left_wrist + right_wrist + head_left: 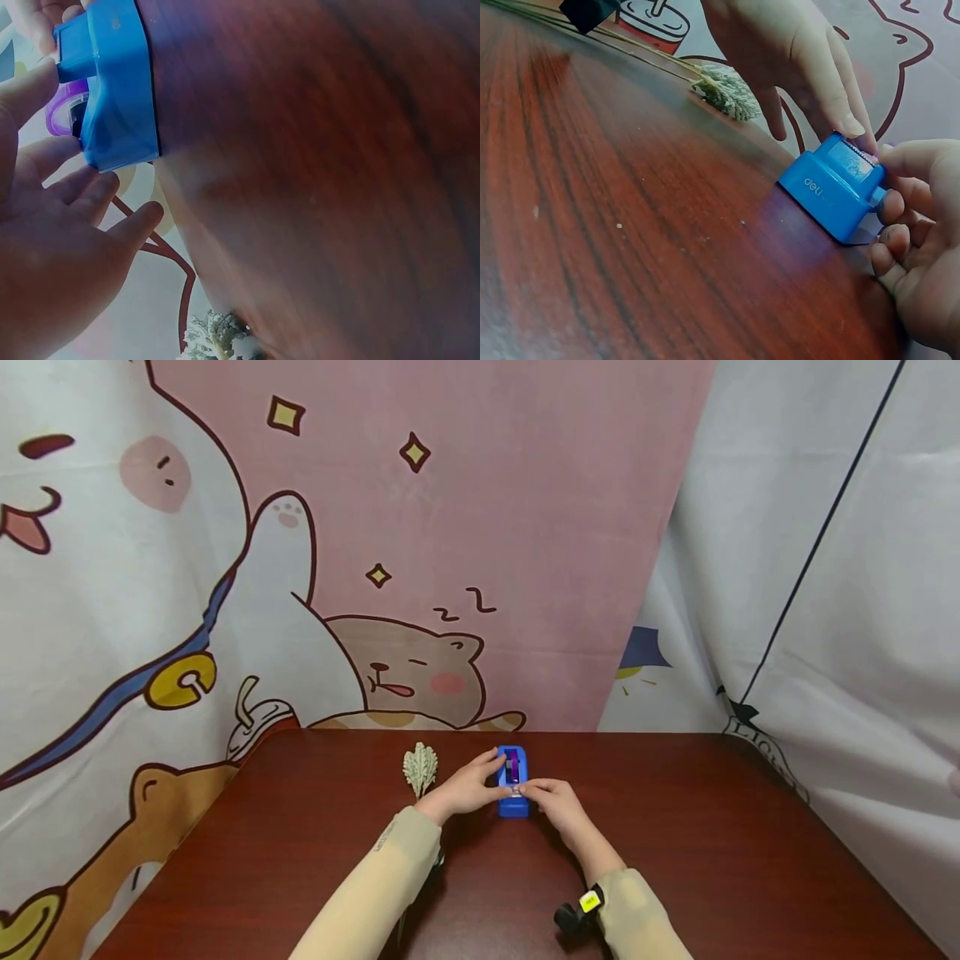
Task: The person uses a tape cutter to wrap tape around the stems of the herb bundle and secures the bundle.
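A blue tape dispenser (pixel 513 808) marked "deli" stands upright on the table, with a purple tape core (pixel 513 766) inside it. My left hand (pixel 468 787) lies along its left side. Its fairly straight fingers touch the dispenser's side, and the thumb reaches to the toothed cutter edge, as the left wrist view shows. From the other side, my right hand (pixel 561 807) pinches at the cutter, where a bit of clear tape (pixel 516 791) shows. The right hand's other fingers (pixel 896 240) are curled beside the dispenser (pixel 840 191). Its pinching fingertips partly hide the tape's end.
A pale, leafy dried flower stem (pixel 420 767) lies left of the dispenser, partly behind my left forearm. The dark red-brown wooden table (pixel 712 843) ends at a cartoon-printed cloth (pixel 540 568) behind. A black wrist camera (pixel 573 917) sits on my right wrist.
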Demonstrator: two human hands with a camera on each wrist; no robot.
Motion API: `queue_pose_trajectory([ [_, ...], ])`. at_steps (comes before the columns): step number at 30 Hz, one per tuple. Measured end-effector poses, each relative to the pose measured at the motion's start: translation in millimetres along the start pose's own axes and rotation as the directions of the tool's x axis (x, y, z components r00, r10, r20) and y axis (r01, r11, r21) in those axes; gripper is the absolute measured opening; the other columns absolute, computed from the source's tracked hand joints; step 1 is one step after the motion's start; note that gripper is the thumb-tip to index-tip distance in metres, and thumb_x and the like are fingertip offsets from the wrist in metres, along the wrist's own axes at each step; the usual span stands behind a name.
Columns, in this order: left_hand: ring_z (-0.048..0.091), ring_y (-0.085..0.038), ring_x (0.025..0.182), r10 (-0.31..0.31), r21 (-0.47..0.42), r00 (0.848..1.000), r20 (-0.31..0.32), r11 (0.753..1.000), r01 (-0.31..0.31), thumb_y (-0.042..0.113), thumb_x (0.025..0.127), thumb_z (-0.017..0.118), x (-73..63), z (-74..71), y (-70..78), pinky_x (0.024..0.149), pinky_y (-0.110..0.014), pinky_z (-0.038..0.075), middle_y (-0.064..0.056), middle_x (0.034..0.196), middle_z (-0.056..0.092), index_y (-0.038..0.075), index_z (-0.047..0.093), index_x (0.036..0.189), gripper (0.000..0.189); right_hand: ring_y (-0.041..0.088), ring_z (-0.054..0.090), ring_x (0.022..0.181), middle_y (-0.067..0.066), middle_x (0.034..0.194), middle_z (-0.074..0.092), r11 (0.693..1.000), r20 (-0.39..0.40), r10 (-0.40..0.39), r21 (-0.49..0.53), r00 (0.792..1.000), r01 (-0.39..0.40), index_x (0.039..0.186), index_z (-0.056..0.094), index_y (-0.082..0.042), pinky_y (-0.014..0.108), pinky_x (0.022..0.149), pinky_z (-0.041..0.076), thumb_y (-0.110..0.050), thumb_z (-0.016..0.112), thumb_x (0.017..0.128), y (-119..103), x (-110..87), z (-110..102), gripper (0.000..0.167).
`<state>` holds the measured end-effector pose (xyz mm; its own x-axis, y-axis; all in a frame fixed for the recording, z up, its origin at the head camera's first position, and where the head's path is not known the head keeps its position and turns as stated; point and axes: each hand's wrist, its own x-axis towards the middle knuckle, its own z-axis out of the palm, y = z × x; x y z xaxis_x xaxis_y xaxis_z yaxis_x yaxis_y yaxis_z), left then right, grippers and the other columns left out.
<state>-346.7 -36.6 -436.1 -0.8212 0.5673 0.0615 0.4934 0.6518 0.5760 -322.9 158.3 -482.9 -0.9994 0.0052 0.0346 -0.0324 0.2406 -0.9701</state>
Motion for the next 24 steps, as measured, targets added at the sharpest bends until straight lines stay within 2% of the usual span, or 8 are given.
queue_pose_trajectory([
  [5, 0.028, -0.03, 0.141, -0.017, 0.004, 1.0, -0.006, 1.0, 0.017, 0.037, 0.094, 0.063, -0.5, -1.3, 1.7, 0.111, -0.046, 0.027, -0.013, 0.157, 0.024, 0.007, 0.034, 0.15, 0.07, 0.02, 0.052, 0.08, 0.004, 0.091, 0.068, 0.997, -0.011, 0.077, 0.008, 0.997, -0.077, 0.094, 0.074, 0.001, 0.03, 0.067, 0.044, -0.025, 0.072, 0.087, -5, 3.9, 3, 0.027],
  [10, 0.028, -0.032, 0.141, -0.009, 0.003, 1.0, 0.005, 1.0, 0.009, 0.035, 0.094, 0.063, -0.3, -0.5, 1.9, 0.11, -0.047, 0.027, -0.016, 0.157, 0.023, 0.004, 0.034, 0.149, 0.07, 0.02, 0.051, 0.078, 0.003, 0.087, 0.067, 0.992, -0.014, 0.124, 0.012, 0.992, -0.124, 0.092, 0.074, 0.0, 0.03, 0.067, 0.042, -0.023, 0.073, 0.085, -8, 3.9, 4, 0.024],
  [15, 0.028, -0.032, 0.141, -0.003, 0.005, 1.0, 0.002, 1.0, 0.003, 0.036, 0.094, 0.063, 0.4, 1.3, 0.8, 0.11, -0.047, 0.027, -0.017, 0.157, 0.023, 0.003, 0.034, 0.149, 0.07, 0.019, 0.049, 0.071, 0.0, 0.076, 0.063, 0.989, -0.026, 0.144, 0.047, 0.989, -0.142, 0.087, 0.073, 0.002, 0.031, 0.065, 0.04, -0.019, 0.073, 0.084, -10, 4.1, 6, 0.021],
  [20, 0.027, -0.031, 0.141, -0.004, -0.007, 1.0, 0.002, 1.0, 0.004, 0.036, 0.094, 0.062, -0.7, 1.0, 1.0, 0.111, -0.047, 0.026, -0.016, 0.157, 0.022, 0.004, 0.034, 0.149, 0.07, 0.018, 0.048, 0.07, -0.002, 0.063, 0.051, 0.985, -0.033, 0.158, 0.081, 0.987, -0.155, 0.084, 0.072, 0.003, 0.03, 0.065, 0.039, -0.016, 0.074, 0.083, -11, 5.6, 8, 0.019],
  [24, 0.025, -0.03, 0.142, -0.01, -0.022, 1.0, 0.004, 1.0, 0.01, 0.036, 0.095, 0.062, -1.3, 0.8, 0.5, 0.111, -0.046, 0.026, -0.014, 0.158, 0.021, 0.005, 0.032, 0.15, 0.07, 0.019, 0.048, 0.071, -0.001, 0.063, 0.049, 0.985, -0.036, 0.16, 0.074, 0.986, -0.157, 0.085, 0.071, 0.004, 0.03, 0.065, 0.04, -0.017, 0.074, 0.083, -12, 5.8, 8, 0.021],
])
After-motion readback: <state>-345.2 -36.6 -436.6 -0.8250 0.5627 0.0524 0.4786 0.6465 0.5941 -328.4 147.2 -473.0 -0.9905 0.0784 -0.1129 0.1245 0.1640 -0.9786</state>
